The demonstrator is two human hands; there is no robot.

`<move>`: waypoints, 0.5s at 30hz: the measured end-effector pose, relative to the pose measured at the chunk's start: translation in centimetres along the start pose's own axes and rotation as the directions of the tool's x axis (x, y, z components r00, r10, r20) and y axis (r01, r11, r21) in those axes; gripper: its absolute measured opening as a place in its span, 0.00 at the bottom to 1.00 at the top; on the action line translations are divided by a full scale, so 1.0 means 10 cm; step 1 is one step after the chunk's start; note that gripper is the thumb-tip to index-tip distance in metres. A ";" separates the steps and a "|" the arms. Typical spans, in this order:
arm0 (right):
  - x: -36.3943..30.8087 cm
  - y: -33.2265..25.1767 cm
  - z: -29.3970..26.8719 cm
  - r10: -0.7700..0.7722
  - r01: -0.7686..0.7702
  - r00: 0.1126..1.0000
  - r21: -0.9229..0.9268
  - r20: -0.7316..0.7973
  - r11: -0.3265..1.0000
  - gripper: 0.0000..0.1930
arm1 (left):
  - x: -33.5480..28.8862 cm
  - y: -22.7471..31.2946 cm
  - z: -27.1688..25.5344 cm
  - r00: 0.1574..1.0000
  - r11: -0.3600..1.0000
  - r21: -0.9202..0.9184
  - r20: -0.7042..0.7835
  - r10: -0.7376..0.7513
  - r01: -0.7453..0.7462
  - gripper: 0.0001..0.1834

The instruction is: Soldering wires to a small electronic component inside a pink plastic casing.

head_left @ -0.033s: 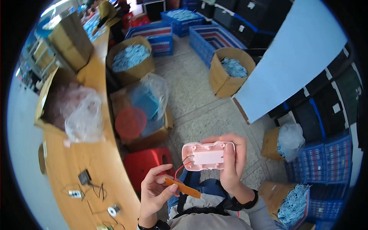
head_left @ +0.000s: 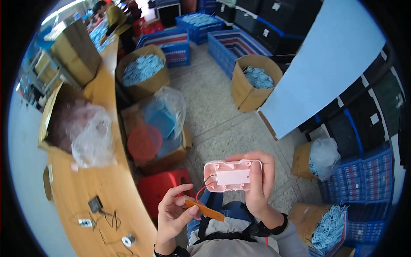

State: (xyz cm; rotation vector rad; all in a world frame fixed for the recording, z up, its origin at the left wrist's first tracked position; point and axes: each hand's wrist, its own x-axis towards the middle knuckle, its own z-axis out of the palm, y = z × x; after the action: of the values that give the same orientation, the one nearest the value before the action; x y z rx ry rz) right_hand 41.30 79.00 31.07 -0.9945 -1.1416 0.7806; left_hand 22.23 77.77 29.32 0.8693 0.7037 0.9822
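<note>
In my right hand is a pale pink plastic housing half, its inner side facing up. Several screw posts line its edges, and a lighter rectangular block fills the middle. The thumb presses on its right end while the fingers wrap behind. A red wire and a dark one come out at the housing's left side; the red one runs down to a flat orange-brown board. My left hand pinches that board between thumb and fingers, below and left of the housing. The board's underside is hidden.
A curved wooden table on the left carries a black adapter, a wire spool and a carton with plastic bags. A red stool stands beside it. Cartons of blue parts stand ahead; another person works far left.
The surroundings have shifted very slightly in view. Both hands keep the same hold on the housing and the board.
</note>
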 end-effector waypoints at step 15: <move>3.12 1.13 -0.57 0.094 -0.094 0.971 0.009 -0.221 0.995 0.10 | 3.54 0.42 0.13 0.996 0.995 0.074 0.051 -0.073 0.069 0.25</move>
State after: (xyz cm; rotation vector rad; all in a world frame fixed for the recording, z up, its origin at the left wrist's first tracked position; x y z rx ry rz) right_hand 54.61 109.94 31.25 -1.1140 -0.9085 0.7243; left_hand 35.60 110.82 29.51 0.9242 0.7228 0.8709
